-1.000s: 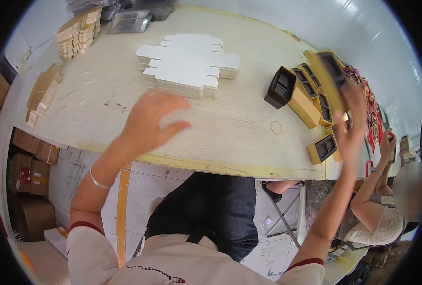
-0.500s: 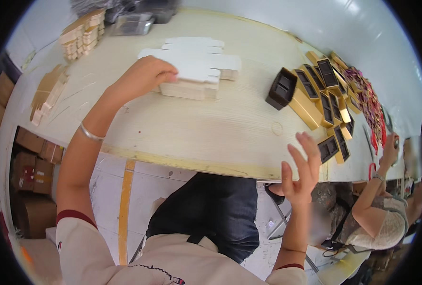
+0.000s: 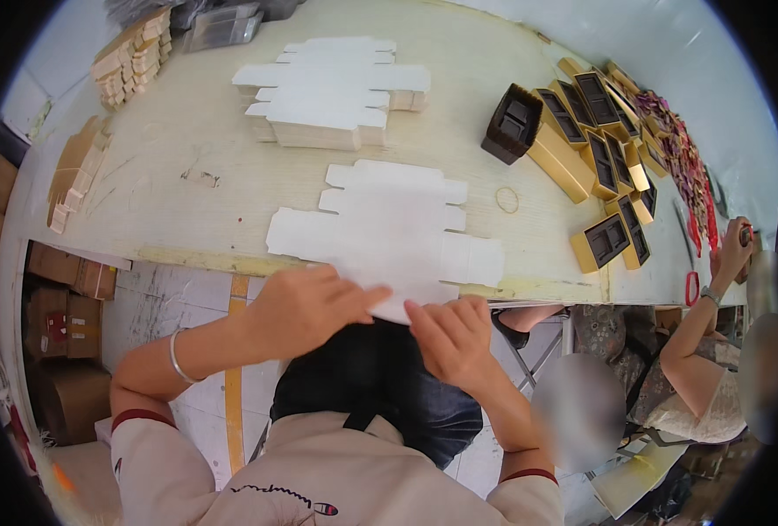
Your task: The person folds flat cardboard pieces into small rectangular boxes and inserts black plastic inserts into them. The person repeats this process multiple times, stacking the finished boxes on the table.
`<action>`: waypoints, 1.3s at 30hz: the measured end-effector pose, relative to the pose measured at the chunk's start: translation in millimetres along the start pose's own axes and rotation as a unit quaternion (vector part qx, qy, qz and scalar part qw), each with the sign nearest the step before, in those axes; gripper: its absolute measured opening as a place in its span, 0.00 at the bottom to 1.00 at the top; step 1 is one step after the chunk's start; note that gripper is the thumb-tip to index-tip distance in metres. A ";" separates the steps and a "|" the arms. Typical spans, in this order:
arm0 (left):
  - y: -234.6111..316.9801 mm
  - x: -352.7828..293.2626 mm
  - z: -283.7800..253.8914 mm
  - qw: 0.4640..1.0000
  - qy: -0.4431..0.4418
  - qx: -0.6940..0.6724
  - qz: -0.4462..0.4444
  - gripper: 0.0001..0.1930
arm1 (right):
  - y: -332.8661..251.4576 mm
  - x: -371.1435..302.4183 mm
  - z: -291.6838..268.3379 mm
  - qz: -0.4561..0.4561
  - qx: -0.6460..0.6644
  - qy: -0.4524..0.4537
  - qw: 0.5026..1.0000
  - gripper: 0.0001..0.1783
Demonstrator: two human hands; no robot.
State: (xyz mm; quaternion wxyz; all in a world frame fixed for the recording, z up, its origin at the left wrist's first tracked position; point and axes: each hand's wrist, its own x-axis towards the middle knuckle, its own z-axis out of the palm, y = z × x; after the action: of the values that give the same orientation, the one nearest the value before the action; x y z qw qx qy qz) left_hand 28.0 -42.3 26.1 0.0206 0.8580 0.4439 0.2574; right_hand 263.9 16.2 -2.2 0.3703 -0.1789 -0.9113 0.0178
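A flat white carton blank (image 3: 398,210) with side flaps lies at the table's front edge, its near panel reaching over the edge. My left hand (image 3: 306,307) is closed on the left part of that near panel, its fingers pointing across it. At the panel's right corner, my right hand (image 3: 455,337) grips the same blank with the thumb toward the middle. The undersides of the fingers are hidden. Beyond the blank stands a stack of matching white carton blanks (image 3: 328,92), touched by neither hand.
Gold boxes (image 3: 564,162) with dark inserts crowd the right side, beside a black tray (image 3: 512,124) and a heap of ribbons (image 3: 674,167). Folded carton stacks (image 3: 135,61) stand at far left. Near the right edge, a co-worker's hand (image 3: 732,250) holds something small. A rubber band (image 3: 506,200) lies mid-table.
A white blank has come from the stack to the table's front edge. My left hand has moved nearer with it, and my right hand, raised and open before, has come left onto it.
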 end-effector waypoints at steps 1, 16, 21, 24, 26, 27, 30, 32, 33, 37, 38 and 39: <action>-2.1 3.1 3.8 0.995 0.042 -0.063 -0.059 0.11 | 0.7 1.3 4.1 0.023 0.008 -0.001 1.000 0.16; -12.9 -6.0 21.2 0.994 0.087 0.051 -0.048 0.14 | 13.3 22.0 4.2 -0.005 -0.025 -0.106 0.994 0.20; -21.0 8.8 7.2 0.987 0.013 -0.090 -0.135 0.06 | 12.2 41.7 0.6 0.089 0.061 -0.161 0.981 0.09; -30.8 20.8 5.5 0.980 -0.034 -0.095 -0.171 0.07 | 32.7 59.2 6.0 0.191 0.177 -0.195 0.946 0.05; -27.2 22.5 4.7 0.985 -0.038 -0.019 -0.165 0.08 | 32.2 64.6 3.9 0.214 0.182 -0.210 0.936 0.04; -23.1 22.7 4.1 0.986 0.007 0.013 -0.165 0.11 | 28.5 64.4 3.1 0.215 0.166 -0.207 0.940 0.03; -0.2 12.1 4.0 0.971 0.139 0.090 -0.171 0.20 | 13.9 57.6 -0.9 0.239 0.189 -0.183 0.935 0.05; 12.7 -6.2 1.5 0.951 0.219 0.113 -0.184 0.27 | 1.1 52.2 -3.2 0.250 0.205 -0.142 0.935 0.08; 15.5 -15.1 1.1 0.956 0.208 0.052 -0.199 0.35 | -7.1 49.0 -1.0 0.248 0.201 -0.114 0.941 0.09; 28.2 -9.7 1.3 0.893 0.117 -0.284 -0.330 0.32 | -42.2 46.6 16.0 0.230 0.249 -0.124 0.933 0.15; 25.8 -5.6 1.1 0.893 0.117 -0.271 -0.339 0.30 | -43.2 45.1 18.2 0.196 0.267 -0.126 0.935 0.16; 22.9 -1.9 -0.4 0.895 0.116 -0.257 -0.345 0.28 | -42.7 43.7 21.9 0.162 0.283 -0.125 0.937 0.17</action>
State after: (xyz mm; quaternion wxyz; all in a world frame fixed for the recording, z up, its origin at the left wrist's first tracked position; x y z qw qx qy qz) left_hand 44.1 -57.6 31.7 0.2761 0.5797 0.6298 0.4372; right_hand 206.7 -6.7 18.2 0.2809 -0.2081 -0.8662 0.3569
